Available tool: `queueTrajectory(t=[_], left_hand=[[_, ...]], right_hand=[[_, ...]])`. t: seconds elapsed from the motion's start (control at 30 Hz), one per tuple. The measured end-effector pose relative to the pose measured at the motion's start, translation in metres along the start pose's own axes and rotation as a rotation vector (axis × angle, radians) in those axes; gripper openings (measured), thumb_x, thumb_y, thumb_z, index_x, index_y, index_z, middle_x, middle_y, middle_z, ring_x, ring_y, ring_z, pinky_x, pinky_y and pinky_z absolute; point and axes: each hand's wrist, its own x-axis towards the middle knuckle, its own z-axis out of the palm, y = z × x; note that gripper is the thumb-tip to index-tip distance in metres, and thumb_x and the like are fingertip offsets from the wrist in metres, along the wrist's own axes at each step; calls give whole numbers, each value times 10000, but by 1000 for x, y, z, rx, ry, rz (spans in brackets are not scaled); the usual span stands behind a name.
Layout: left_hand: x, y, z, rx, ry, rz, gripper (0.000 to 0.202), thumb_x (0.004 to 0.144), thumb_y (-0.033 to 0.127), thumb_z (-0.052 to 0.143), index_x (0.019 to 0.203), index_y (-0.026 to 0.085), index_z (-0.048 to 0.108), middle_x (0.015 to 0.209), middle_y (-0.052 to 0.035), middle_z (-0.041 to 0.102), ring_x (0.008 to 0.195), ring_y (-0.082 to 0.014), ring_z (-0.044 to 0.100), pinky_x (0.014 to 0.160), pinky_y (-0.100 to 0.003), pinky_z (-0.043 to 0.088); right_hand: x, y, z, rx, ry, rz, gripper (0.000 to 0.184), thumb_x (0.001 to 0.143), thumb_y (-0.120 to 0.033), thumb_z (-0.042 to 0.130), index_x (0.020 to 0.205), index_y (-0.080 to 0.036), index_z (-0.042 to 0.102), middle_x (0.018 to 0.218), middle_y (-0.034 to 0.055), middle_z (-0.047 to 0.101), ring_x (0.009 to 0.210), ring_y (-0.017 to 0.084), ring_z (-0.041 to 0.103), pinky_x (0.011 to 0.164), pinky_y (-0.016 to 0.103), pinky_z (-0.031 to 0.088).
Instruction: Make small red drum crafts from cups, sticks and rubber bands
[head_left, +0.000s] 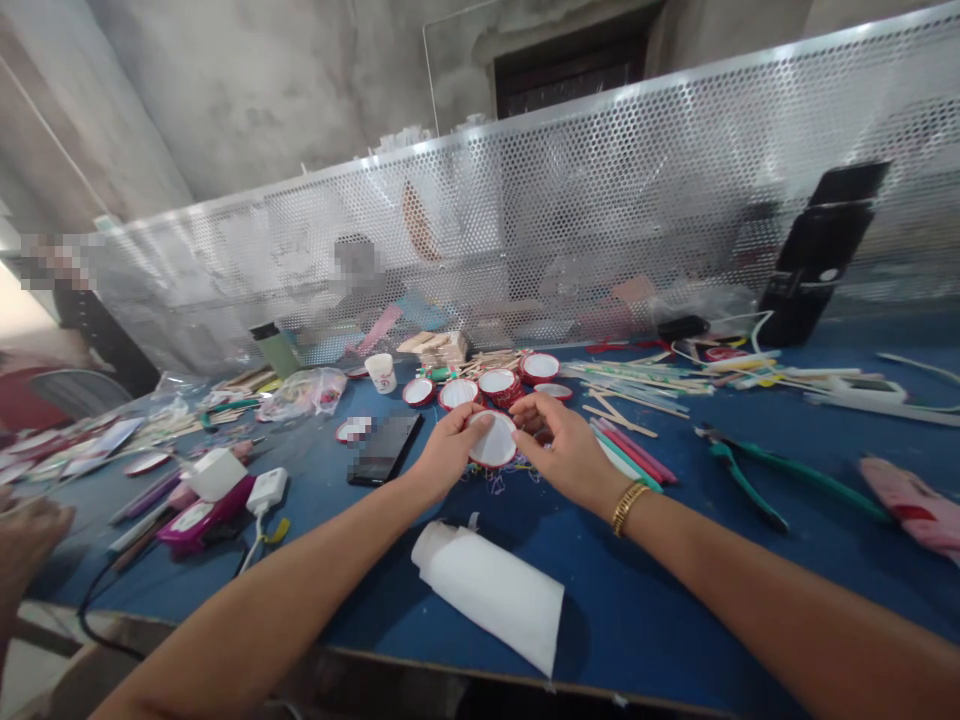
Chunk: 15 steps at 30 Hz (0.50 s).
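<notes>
A round white disc with a red rim (493, 442) is between my hands above the blue table. My left hand (448, 445) grips its left side, the thumb lying over the white face. At the right edge, my right hand (562, 440) has curled fingers and a thumb against the rim; its hidden fingertips may hold something thin. Just behind are several similar red-rimmed discs, one stack (499, 384) among them. Thin coloured threads (495, 477) lie under the held disc. Nearer to me rests a white roll of sheet material (491, 590).
Left of my hands lie a black phone (384, 450) and a white charger (267, 488). Green-handled pliers (750, 480), coloured pens (634, 455) and wooden sticks (622, 412) lie right. A perforated metal screen (600, 200) stands behind. Another person's hand (30, 535) is at far left.
</notes>
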Motion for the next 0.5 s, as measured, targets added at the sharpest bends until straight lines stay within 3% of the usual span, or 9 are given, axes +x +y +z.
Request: queueTrajectory(t=[0.2,0.33,0.5], left_hand=[[-2,-4,1,122,-73,77,365,785,511,639,846,155,582,673,25,539,590,-102,459,553,-220,357],[-3,-5,0,256,-111,146,348,823,492,605,889,151,610,723,7,572,621,-113,473,570,-225,366],[-2,-2,-3,398,-135,206,295,874,448,538,853,158,594,718,6,561,652,-127,479,593,-233,364]], right_hand=[[0,6,2,-83,22,-76,146,814,-211,589,951,-212,539,828,14,638,719,144,603,657,271,489],[0,8,1,-158,11,-128,156,855,-234,590,1011,-217,599,883,30,672,797,167,625,719,295,489],[1,6,-3,-267,8,-197,97,873,-243,597,948,-206,648,886,36,680,813,178,609,748,307,465]])
